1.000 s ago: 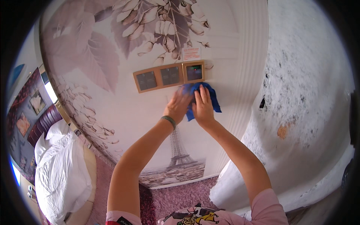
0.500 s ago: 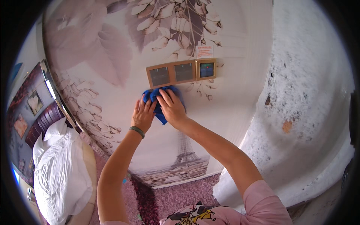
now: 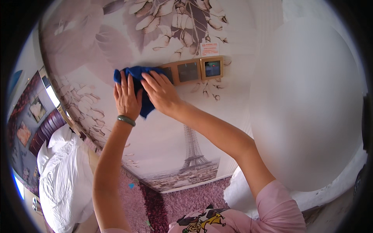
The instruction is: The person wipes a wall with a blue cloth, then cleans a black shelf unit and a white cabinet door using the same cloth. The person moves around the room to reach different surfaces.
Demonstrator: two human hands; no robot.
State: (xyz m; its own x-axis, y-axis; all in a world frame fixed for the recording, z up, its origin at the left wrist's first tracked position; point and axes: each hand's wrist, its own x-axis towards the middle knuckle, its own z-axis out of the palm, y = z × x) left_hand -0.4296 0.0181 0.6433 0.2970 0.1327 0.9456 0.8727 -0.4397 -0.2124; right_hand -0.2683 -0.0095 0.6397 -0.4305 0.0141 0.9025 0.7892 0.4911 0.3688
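Both my hands press a crumpled blue cloth (image 3: 147, 106) against a printed wall panel (image 3: 159, 136). My left hand (image 3: 127, 99), with a dark green bangle at the wrist, lies on the cloth's left part, fingers stretched upward. On the right part rests my right hand (image 3: 162, 93), its fingers spread and pointing up and left. The cloth reaches the left end of a gold-framed row of wall switches (image 3: 188, 72) and partly covers the leftmost one. At the row's right end sits a small square control with a dark screen (image 3: 212, 68).
A small red-printed notice (image 3: 210, 49) is above the switches. At left stands a bed with white bedding (image 3: 64, 178). Purple shaggy carpet (image 3: 186, 198) lies below. A large smooth whitish rounded shape (image 3: 307, 105), which I cannot identify, fills the right side.
Both hands and the cloth have moved left and up, from below the switches to their left end. At right, the smooth whitish shape now covers the white, foam-like surface seen before.
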